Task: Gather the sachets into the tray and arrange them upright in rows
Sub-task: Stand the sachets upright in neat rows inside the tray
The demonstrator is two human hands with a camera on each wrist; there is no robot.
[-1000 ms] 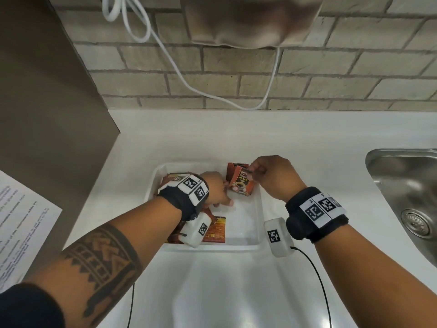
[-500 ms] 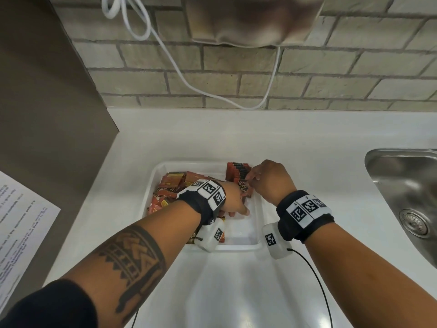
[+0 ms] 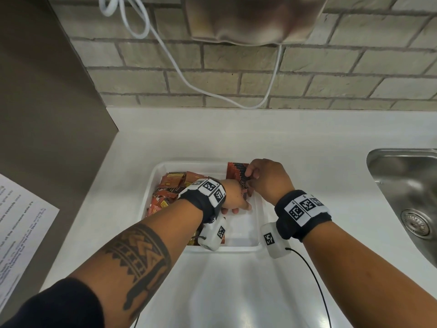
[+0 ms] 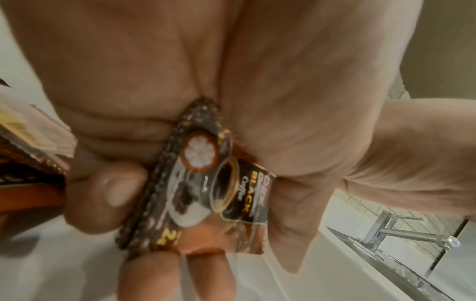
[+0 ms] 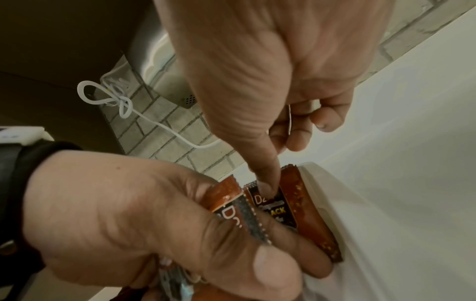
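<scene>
Printed paper sheet [image 3: 22,223] at the far left, at 9 o'clock from the tray, lying beside the white worktop [image 3: 307,138]. White tray [image 3: 147,197] at the centre of the worktop. Loose coffee sachets [image 3: 169,188] heaped flat and at odd angles in the tray's left half, at 9 o'clock from the left hand.

Left hand [image 3: 234,197], reaching in from 7 o'clock: its grip is clamped on one black-coffee sachet [image 4: 206,189], with the thumb on one face and the curled fingers [image 4: 108,195] behind the other; in the left wrist view the sachet stands on edge in the palm, just above the tray floor.

Upright row of sachets [image 3: 236,169] at the tray's far right corner, at 12 o'clock from the left hand, packed face to face against the tray's right wall.

Right hand [image 3: 267,181], entering from 5 o'clock: the thumb [image 5: 268,183] presses down on the top edge of a sachet in the row, the remaining fingers are curled above it, and the grip is closed on the row's top edges.

Stainless steel sink [image 3: 406,185] at 3 o'clock from the tray, set into the worktop, well apart from the tray. White cable [image 3: 179,74] looped on the brick wall [image 3: 331,74] at 12 o'clock.
</scene>
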